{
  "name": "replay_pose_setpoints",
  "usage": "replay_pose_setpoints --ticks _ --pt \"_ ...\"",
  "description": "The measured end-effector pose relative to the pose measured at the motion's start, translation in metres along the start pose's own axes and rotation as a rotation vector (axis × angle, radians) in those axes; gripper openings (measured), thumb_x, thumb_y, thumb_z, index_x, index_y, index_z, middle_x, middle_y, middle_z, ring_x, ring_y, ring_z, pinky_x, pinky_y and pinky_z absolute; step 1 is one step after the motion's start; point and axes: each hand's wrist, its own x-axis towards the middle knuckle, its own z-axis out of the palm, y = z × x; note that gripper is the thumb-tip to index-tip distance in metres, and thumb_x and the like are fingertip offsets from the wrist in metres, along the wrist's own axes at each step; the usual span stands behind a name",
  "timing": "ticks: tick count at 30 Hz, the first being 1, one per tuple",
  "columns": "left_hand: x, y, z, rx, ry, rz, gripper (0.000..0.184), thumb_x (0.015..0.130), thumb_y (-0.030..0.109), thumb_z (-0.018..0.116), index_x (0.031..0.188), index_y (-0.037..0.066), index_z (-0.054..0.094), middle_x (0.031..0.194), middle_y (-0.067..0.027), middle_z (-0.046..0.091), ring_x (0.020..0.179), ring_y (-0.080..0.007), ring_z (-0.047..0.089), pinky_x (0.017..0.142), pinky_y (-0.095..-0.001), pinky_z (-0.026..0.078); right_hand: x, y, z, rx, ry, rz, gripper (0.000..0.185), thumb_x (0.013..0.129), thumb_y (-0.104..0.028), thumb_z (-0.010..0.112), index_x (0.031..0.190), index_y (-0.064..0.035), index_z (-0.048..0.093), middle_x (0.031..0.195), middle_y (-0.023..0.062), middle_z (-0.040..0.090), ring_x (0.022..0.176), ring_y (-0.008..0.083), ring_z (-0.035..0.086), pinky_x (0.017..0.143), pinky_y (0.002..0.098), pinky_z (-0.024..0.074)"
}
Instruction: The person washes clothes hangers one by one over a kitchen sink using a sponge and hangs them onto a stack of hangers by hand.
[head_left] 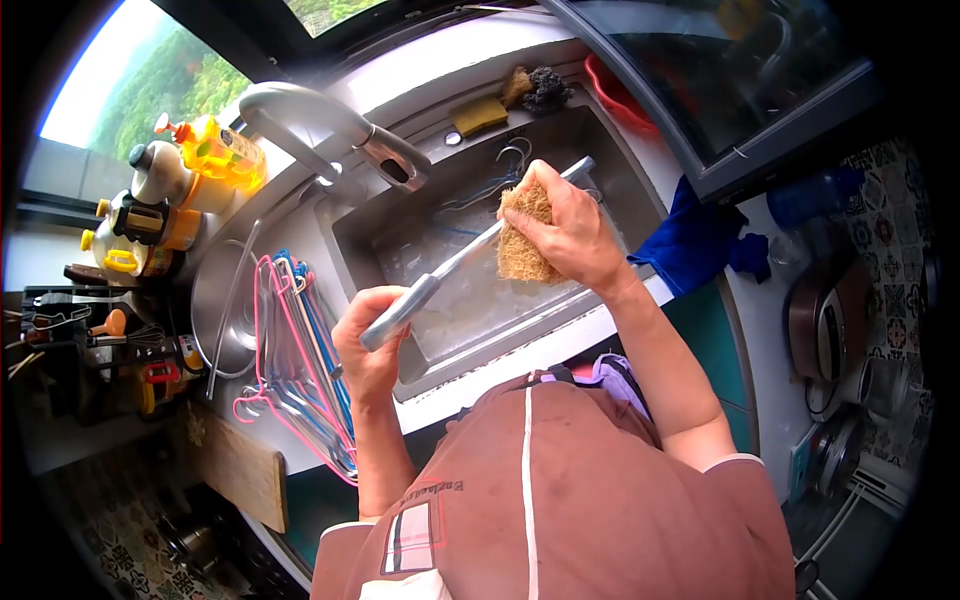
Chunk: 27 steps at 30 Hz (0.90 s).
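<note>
A long slim silvery rod (pixel 467 257) with thicker grey ends slants over the sink. My left hand (pixel 370 345) is closed around its lower, thicker grey end. Higher up, my right hand (pixel 575 230) grips a tan loofah (pixel 527 250) and presses it against the rod, whose far tip sticks out beyond my fingers. Beneath both hands lies the steel sink (pixel 440 330), wet inside. At its back, hangers (pixel 490 187) with curved hooks lie in the basin, partly hidden by my right hand and the rod.
Pink, blue and silver hangers (pixel 300 360) are heaped left of the sink, beside a round metal lid (pixel 222 300). A faucet (pixel 330 120) reaches over the basin. Bottles (pixel 215 155) line the window side. A yellow sponge (pixel 478 116), red basin (pixel 615 95) and blue cloth (pixel 690 240) surround the sink.
</note>
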Motion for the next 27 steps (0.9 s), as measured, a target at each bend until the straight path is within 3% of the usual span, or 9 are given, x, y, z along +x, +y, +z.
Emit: replay_pose_setpoints --ticks 3,6,9,12,19,21,23,27 --pt "0.002 -0.003 -0.001 0.001 0.028 -0.006 0.02 0.082 0.011 0.067 0.096 -0.002 0.061 0.073 -0.0024 0.057 0.062 -0.0067 0.05 0.055 -0.0184 0.038 -0.002 -0.002 0.006 -0.015 0.069 -0.006 0.024 0.08 -0.017 0.062 0.09 -0.0061 0.042 0.078 0.0169 0.057 0.077 0.0371 0.059 0.068 0.0425 0.0464" --pt "0.003 -0.005 0.001 0.024 0.057 -0.014 0.017 0.083 0.006 0.065 0.097 -0.003 0.061 0.073 -0.0022 0.057 0.061 -0.0072 0.05 0.054 -0.0191 0.038 -0.008 -0.022 0.02 -0.003 -0.005 -0.106 0.029 0.083 -0.024 0.064 0.09 -0.0046 0.043 0.077 0.0156 0.063 0.073 0.0299 0.066 0.061 0.0359 0.0513" --pt "0.004 -0.01 -0.004 0.07 0.053 -0.016 0.016 0.082 0.002 0.062 0.097 -0.003 0.06 0.075 -0.0022 0.057 0.063 -0.0078 0.052 0.055 -0.0192 0.04 -0.013 -0.04 0.032 0.073 0.002 -0.112 0.028 0.08 -0.019 0.065 0.09 -0.0041 0.043 0.076 0.0184 0.059 0.071 0.0377 0.061 0.061 0.0389 0.0495" --pt "0.002 -0.006 0.003 0.041 0.084 -0.033 0.016 0.083 0.006 0.064 0.096 -0.002 0.06 0.075 -0.0027 0.058 0.063 -0.0074 0.052 0.055 -0.0187 0.04 -0.02 -0.052 0.048 0.058 -0.003 -0.21 0.027 0.076 -0.016 0.065 0.09 -0.0056 0.044 0.078 0.0153 0.054 0.073 0.038 0.056 0.062 0.0413 0.0463" --pt "-0.004 -0.002 0.002 0.071 0.065 -0.061 0.016 0.081 0.008 0.067 0.093 -0.002 0.061 0.073 -0.0025 0.057 0.06 -0.007 0.05 0.054 -0.0187 0.038 -0.019 -0.041 0.034 0.083 -0.099 -0.139 0.027 0.078 -0.018 0.065 0.092 -0.0046 0.046 0.08 0.0174 0.056 0.075 0.0389 0.057 0.064 0.0406 0.0466" --pt "-0.006 -0.006 0.0 0.04 0.104 -0.064 0.016 0.081 0.008 0.067 0.092 -0.002 0.061 0.073 -0.0023 0.057 0.06 -0.0068 0.05 0.054 -0.0191 0.038 -0.014 -0.033 0.021 0.21 -0.234 0.073 0.03 0.08 -0.024 0.064 0.093 -0.0043 0.046 0.08 0.019 0.055 0.075 0.039 0.057 0.066 0.0404 0.0467" --pt "-0.005 0.0 -0.002 0.019 0.076 -0.035 0.017 0.081 0.01 0.068 0.091 -0.002 0.062 0.072 -0.0017 0.056 0.06 -0.0065 0.049 0.053 -0.0191 0.037 -0.01 -0.008 0.014 -0.067 -0.061 -0.069 0.029 0.08 -0.025 0.063 0.093 -0.0049 0.046 0.081 0.0188 0.055 0.076 0.0384 0.057 0.066 0.0411 0.047" --pt "-0.005 0.005 -0.011 0.134 -0.032 -0.038 0.016 0.082 0.011 0.066 0.092 -0.001 0.062 0.073 -0.0004 0.056 0.062 -0.0056 0.049 0.054 -0.0182 0.037 -0.008 0.017 -0.016 -0.362 0.071 -0.177 0.024 0.082 -0.021 0.061 0.094 -0.0068 0.046 0.082 0.016 0.054 0.077 0.0336 0.059 0.064 0.0403 0.0494"
